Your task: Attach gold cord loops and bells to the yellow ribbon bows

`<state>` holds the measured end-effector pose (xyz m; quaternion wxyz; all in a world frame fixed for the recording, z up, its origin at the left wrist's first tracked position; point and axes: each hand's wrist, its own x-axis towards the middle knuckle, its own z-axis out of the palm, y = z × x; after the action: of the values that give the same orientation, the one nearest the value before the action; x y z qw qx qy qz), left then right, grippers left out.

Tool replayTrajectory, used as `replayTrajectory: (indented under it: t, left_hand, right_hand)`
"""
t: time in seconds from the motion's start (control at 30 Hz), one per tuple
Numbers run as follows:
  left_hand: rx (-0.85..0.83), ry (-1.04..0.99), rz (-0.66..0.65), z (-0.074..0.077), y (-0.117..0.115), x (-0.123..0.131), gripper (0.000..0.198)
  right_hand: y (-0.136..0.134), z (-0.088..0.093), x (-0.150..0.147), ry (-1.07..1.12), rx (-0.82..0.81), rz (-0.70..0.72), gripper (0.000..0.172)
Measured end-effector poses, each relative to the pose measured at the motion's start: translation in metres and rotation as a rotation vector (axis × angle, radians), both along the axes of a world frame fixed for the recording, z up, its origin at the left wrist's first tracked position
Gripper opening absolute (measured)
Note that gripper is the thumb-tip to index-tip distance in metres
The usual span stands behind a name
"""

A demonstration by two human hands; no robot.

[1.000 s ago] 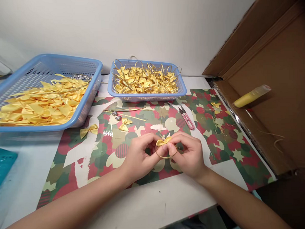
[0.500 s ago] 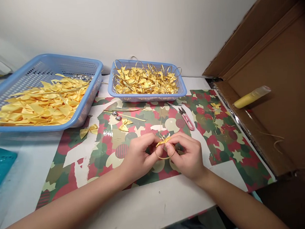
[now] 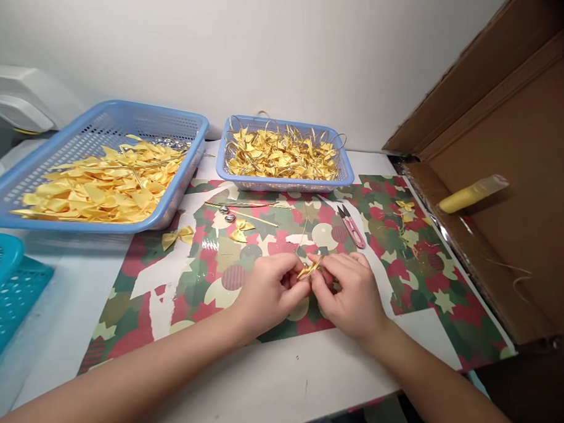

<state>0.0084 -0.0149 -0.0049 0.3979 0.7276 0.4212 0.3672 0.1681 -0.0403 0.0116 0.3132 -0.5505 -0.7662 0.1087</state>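
Between the fingertips of both hands is a small yellow ribbon bow (image 3: pixel 305 272) with a gold cord on it. My left hand (image 3: pixel 274 287) pinches its left side. My right hand (image 3: pixel 348 290) grips it from the right, thumb and index finger on the cord. A thin cord end sticks up past the fingers. Beyond my left hand lie a loose yellow bow (image 3: pixel 242 230), two silver bells (image 3: pixel 226 213) and several gold cords (image 3: pixel 251 204). Another bow (image 3: pixel 177 237) rests farther left. Pink thread snips (image 3: pixel 351 226) lie beyond my right hand.
A large blue basket (image 3: pixel 139 227) of yellow bows and silver bells stands at the left. A smaller blue basket (image 3: pixel 285 185) holds bows with cord loops. There is a teal basket (image 3: pixel 23 301) at far left. Cardboard (image 3: pixel 505 117) walls the right side, with a yellow tube (image 3: pixel 471 194) sticking out.
The cord loop that hung below the bow is now turned up at the right fingertips. The bow is tilted differently. The whole view has shifted slightly, with things appearing farther right.
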Motion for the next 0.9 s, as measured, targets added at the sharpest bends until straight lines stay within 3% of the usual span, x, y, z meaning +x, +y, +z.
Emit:
replayTrajectory:
  t: [0.3, 0.43, 0.5, 0.77, 0.9]
  left_hand:
    - [0.089, 0.084, -0.049, -0.002, -0.002, 0.000, 0.023]
    - [0.102, 0.078, -0.032, -0.002, 0.001, -0.001, 0.025]
    - [0.094, 0.074, -0.020, -0.002, 0.003, -0.002, 0.026]
    - [0.099, 0.154, 0.051, -0.003, 0.012, -0.006, 0.021]
    - [0.227, 0.263, 0.051, -0.003, 0.013, -0.008, 0.018]
  right_hand:
    - [0.005, 0.006, 0.001, 0.298, -0.228, 0.019, 0.023]
    - [0.007, 0.016, 0.012, 0.534, -0.529, 0.200, 0.023]
    - [0.007, 0.022, 0.022, 0.609, -0.596, 0.290, 0.024]
    - [0.007, 0.038, 0.049, 0.948, -0.379, 0.370, 0.023]
    - [0.008, 0.039, 0.052, 0.983, -0.290, 0.323, 0.020]
